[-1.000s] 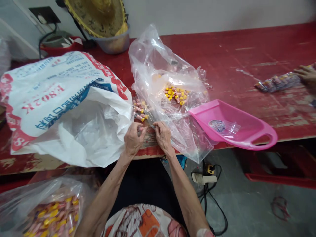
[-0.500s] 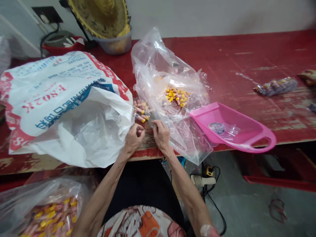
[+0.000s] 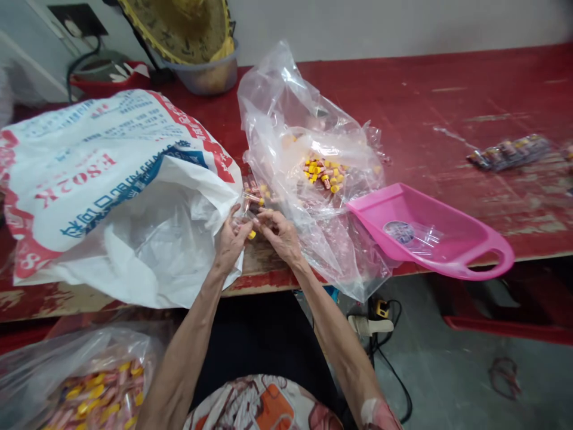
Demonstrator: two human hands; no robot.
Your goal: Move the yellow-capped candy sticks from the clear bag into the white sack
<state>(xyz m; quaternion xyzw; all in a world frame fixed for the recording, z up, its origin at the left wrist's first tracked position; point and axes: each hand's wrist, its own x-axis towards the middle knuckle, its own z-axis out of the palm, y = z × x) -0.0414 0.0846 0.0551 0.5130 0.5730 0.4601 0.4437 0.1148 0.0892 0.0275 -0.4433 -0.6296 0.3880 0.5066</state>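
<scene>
My left hand (image 3: 233, 240) is closed round a small clear tube, whose yellow cap (image 3: 251, 235) shows beside the thumb. My right hand (image 3: 281, 236) meets it with thumb and fingers pinched together; what lies between these fingertips is hidden. Just beyond both hands, several yellow-capped tubes (image 3: 254, 198) with pinkish contents lie loose on the table. An open clear plastic bag (image 3: 299, 173) beside my right hand holds more small pieces with yellow caps (image 3: 324, 172). Close by my left hand is the open mouth of a white woven sack (image 3: 179, 239) lined with clear plastic.
A pink scoop (image 3: 452, 245) containing clear tubes sits at the red table's (image 3: 447, 107) front edge. Farther right lies a wrapped pack (image 3: 510, 152). A plastic tub (image 3: 206, 74) with a straw hat (image 3: 179, 30) stands behind. Low left, a bag (image 3: 98, 388) holds many yellow-capped tubes.
Both hands have moved slightly up toward the loose tubes and come together. A yellow cap now shows by my left thumb. The view has shifted a little.
</scene>
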